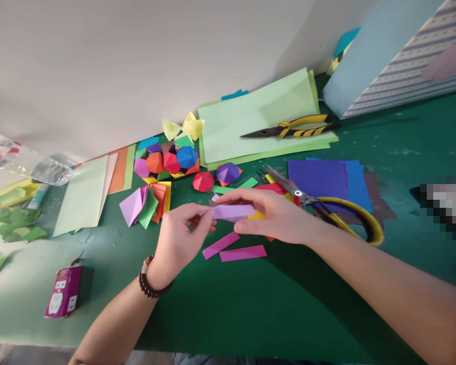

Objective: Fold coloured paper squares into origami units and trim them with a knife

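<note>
Both my hands hold one light purple paper strip (232,211) just above the green table (251,304). My left hand (179,239), a bead bracelet on its wrist, pinches the strip's left end. My right hand (270,215) pinches its right part between thumb and fingers. Two darker purple strips (233,248) lie flat on the table right under my hands. Yellow-handled scissors (327,205) lie just behind my right wrist.
Folded paper balls (171,159) and loose colored scraps sit behind my hands. Light green sheets (258,121) carry yellow-black pliers (296,129). Blue and purple sheets (327,180) lie to the right, a small purple box (64,291) at front left, green scraps (15,225) far left.
</note>
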`<state>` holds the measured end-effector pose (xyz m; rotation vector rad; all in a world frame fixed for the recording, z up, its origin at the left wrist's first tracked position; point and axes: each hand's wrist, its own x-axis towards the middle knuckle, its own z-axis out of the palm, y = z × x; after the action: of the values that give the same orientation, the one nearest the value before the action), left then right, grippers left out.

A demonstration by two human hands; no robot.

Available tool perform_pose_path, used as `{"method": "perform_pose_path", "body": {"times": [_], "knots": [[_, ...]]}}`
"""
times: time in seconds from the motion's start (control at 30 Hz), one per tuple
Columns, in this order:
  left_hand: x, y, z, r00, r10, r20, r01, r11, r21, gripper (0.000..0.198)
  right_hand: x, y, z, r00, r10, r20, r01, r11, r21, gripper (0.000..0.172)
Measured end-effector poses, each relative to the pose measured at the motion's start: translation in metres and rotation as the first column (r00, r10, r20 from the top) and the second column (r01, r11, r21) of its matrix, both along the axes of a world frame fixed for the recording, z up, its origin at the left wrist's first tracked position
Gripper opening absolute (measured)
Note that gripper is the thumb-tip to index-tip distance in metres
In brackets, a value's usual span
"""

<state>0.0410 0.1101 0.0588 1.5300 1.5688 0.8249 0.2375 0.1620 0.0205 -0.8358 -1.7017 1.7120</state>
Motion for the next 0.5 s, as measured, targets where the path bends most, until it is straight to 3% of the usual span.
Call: {"method": "perform_pose_path", "body": {"times": [0.1,0.17,0.4,0.5], "knots": [[0.003,-0.005,-0.001,0.985,-0.056,-0.164,0.077,0.989,0.124,0.02,-0.004,-0.003,0.003,0.985,-0.132,0.108,0.131,0.991,0.019,0.028],[0.004,-0.007,-0.001,0.981,-0.076,-0.178,0.099,0.987,0.123,0.02,-0.005,-0.005,0.005,0.976,-0.165,0.139,0.16,0.986,0.048,0.026],[0.0,0.0,0.002,0.976,-0.094,0.198,0.125,0.98,-0.152,0.021,-0.005,-0.003,0.002,0.993,-0.114,0.014,0.115,0.992,-0.059,0.023],[-0.001,0.003,0.003,0.975,-0.091,0.2,0.125,0.978,-0.168,0.021,-0.006,-0.004,0.0,0.995,-0.103,-0.013,0.101,0.991,-0.09,0.024]]}}
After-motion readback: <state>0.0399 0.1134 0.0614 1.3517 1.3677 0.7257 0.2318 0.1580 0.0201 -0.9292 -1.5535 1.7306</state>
